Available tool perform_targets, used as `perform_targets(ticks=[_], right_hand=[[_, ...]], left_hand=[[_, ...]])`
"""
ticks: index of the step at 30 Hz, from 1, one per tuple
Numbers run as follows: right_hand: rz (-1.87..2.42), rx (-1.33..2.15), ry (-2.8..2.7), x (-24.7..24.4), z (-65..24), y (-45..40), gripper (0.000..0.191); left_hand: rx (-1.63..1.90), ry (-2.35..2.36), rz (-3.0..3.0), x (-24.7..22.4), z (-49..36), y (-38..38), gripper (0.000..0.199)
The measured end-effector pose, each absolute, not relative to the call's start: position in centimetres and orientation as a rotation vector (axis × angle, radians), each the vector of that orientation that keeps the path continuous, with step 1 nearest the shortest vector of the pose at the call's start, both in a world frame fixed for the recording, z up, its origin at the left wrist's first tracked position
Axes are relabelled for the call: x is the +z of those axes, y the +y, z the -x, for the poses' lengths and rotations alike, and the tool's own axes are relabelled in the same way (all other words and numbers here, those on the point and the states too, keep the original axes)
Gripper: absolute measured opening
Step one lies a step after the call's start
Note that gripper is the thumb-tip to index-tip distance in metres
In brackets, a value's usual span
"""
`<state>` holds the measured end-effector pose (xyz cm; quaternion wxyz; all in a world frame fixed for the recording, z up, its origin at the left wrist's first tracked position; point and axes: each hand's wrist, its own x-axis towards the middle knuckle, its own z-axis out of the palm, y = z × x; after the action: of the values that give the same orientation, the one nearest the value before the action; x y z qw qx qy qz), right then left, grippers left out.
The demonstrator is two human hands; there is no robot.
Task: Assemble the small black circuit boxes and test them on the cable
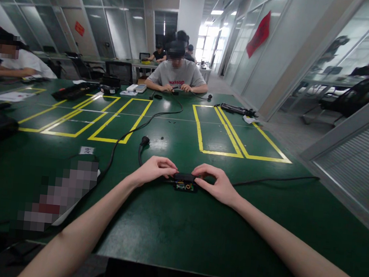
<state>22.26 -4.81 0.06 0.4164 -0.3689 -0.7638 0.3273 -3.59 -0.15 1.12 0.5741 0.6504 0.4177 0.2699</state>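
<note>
In front of me on the green table lies a small black power adapter, its housing apart and its circuit board (184, 185) exposed. My left hand (155, 169) pinches the left end of the black adapter cover (184, 177), which sits along the board's far side. At the cover's right end, my right hand (214, 183) grips with thumb and fingers. Whether the cover touches the lower shell, I cannot tell. A short cord with a black plug (144, 140) curves out beyond my left hand. Another black cable (275, 180) runs to the right from behind my right hand.
Yellow tape rectangles (220, 153) mark the green table (169, 233). A long black cord (129, 131) crosses its middle. On the left lies a blurred-out object (64, 194) near a "24" label (87, 150). Across the table, a person (177, 72) handles a small dark object.
</note>
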Motion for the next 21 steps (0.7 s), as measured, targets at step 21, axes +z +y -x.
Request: perform_targets(ticks=[21], right_hand=[[0.876, 0.567, -2.347, -0.4, -23.1, -4.8, 0.037]], left_hand=[[0.488, 0.98, -2.431, 1.5, 2.8, -2.3, 0.04]])
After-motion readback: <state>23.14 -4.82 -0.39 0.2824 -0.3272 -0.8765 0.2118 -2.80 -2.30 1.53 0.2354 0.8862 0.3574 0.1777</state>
